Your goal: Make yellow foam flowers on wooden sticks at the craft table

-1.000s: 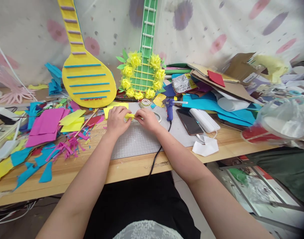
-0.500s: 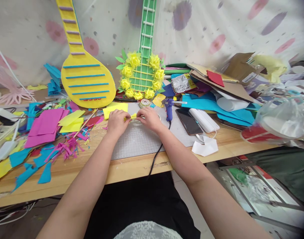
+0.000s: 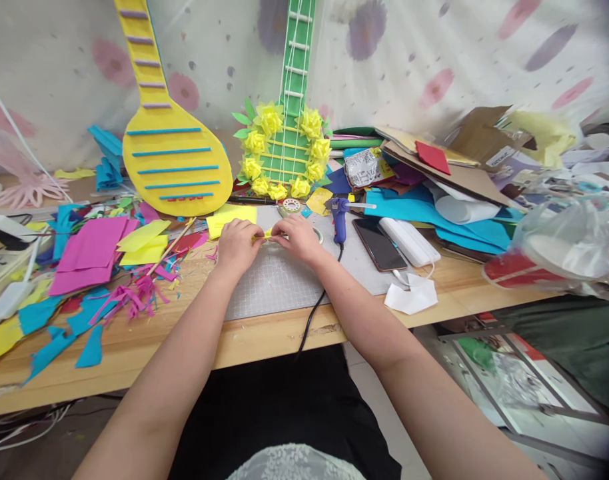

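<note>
A narrow yellow strip (image 3: 267,235), perhaps paper or felt, runs between my two hands above the grey cutting mat (image 3: 269,287). My left hand (image 3: 238,245) pinches its left end with thumb and fingers. At the other end, my right hand (image 3: 298,237) is closed on the strip in the same way. Most of the strip is hidden by my fingers. Behind my left hand lies a yellow sheet (image 3: 229,219). A roll of tape (image 3: 290,207) sits just beyond my right hand, and a purple glue gun (image 3: 339,223) stands to its right.
Yellow (image 3: 177,163) and green (image 3: 295,152) craft instruments lean at the back. Coloured scraps, including magenta sheets (image 3: 88,250), cover the left side. On the right are a phone (image 3: 378,244), a white power bank (image 3: 409,241), piled paper and card, and a bagged red cup (image 3: 517,267).
My hands stay nearly in place, with the fingers shifting slightly on the yellow strip. The strip looks narrower and flatter between them.
</note>
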`<state>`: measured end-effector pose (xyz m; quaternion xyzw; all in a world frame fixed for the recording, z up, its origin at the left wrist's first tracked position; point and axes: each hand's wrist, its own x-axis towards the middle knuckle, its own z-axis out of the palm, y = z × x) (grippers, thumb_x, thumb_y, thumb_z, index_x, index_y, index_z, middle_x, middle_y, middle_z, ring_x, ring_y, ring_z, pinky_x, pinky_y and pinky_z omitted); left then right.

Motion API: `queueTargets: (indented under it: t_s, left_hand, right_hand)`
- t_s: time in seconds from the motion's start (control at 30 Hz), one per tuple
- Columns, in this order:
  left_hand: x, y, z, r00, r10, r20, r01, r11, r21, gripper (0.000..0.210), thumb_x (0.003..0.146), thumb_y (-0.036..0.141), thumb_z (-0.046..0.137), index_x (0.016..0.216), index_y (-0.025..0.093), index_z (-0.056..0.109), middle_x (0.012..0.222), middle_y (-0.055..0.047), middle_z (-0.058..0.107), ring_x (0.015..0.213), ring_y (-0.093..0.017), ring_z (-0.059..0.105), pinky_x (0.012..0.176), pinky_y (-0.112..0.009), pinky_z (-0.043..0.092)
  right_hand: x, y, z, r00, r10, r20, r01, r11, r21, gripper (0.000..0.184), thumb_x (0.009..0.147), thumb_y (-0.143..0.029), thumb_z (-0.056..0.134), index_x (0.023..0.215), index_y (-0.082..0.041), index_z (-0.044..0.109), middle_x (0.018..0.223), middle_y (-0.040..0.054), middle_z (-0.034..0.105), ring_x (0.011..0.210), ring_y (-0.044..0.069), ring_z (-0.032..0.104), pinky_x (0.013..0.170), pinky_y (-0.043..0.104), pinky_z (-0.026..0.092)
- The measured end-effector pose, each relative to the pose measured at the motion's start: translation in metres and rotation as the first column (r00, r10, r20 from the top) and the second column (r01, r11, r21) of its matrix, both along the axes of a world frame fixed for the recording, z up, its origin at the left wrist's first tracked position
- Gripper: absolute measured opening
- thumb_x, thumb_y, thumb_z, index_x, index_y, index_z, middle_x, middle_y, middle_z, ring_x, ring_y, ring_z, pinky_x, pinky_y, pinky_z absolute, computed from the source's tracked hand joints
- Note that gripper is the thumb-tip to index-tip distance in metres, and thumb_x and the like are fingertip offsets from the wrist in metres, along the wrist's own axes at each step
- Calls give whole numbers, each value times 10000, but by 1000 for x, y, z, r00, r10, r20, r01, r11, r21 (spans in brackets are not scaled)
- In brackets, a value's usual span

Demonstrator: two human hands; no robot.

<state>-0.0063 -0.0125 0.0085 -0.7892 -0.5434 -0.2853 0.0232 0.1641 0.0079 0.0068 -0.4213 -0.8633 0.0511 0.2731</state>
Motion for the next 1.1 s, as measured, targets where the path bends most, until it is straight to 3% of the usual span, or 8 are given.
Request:
queueTargets:
  t_s: [0.5, 0.7, 0.9, 1.1]
  left_hand:
    - [2, 0, 1, 999, 42, 22, -40, 995, -97, 71, 691, 270, 649, 628, 238, 645, 754, -37, 660, 817, -242, 544, 755, -403, 379]
    - [-3, 0, 1, 981, 28, 191, 1, 989, -149, 122, 697, 217, 596, 810, 228, 641, 796, -8, 665, 796, -196, 563, 760, -351, 404]
    - [-5, 1, 2, 984, -45, 170, 75, 981, -177, 48, 690, 248, 609, 720, 217, 629, 805, -6, 664, 813, -191, 553, 779, -337, 397]
    - [-3, 1, 2, 964, 40, 264, 31, 966, -257, 89, 670, 246, 632, 755, 223, 639, 761, -10, 659, 772, -186, 558, 717, -314, 412]
  right_hand:
    - [-2, -2, -4, 997, 58, 41, -59, 998, 22, 123, 816, -303, 542, 842, -196, 596, 848, 42, 623, 871, 194, 473, 777, 313, 282]
    - [-2, -1, -5, 999, 21, 28, -22, 999, 24, 107, 814, -280, 544, 821, -188, 600, 827, 43, 625, 861, 196, 473, 769, 317, 283]
    - [-3, -1, -6, 999, 18, 34, -19, 1000, 17, 128, 822, -284, 533, 816, -179, 607, 833, 53, 639, 872, 204, 487, 777, 324, 282]
    - [-2, -2, -5, 999, 31, 43, -31, 1000, -5, 149, 840, -279, 498, 836, -179, 608, 851, 58, 640, 885, 207, 495, 783, 326, 284]
